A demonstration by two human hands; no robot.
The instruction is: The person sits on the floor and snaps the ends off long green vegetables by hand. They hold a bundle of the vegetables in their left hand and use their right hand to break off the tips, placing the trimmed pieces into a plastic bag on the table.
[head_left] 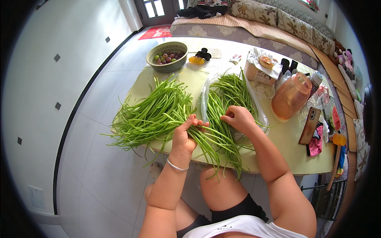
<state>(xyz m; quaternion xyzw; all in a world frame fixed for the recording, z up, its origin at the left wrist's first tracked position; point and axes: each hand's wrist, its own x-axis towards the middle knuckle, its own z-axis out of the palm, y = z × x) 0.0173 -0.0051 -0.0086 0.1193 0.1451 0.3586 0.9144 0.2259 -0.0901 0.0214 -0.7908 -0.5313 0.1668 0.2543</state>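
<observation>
My left hand (186,137), with a white bangle at the wrist, is closed around a bunch of long thin green stalks (208,146). They look like garlic scapes, and their ends hang over the table's front edge. A big loose heap of the same stalks (149,113) lies on the left. More stalks (234,89) rest in an open clear plastic bag (204,97) to the right. Over the bag's near part, my right hand (241,119) is closed, thumb and fingers pinched together. Whatever is between those fingertips is too small to make out.
Behind the heap stands a grey-green basket (151,61) of grapes. A box (258,74) with a round pastry on top sits beyond the bag. Farther right are a pink jug (291,97), a bottle (316,78), a phone (309,126) and a wooden-handled orange mallet (336,160).
</observation>
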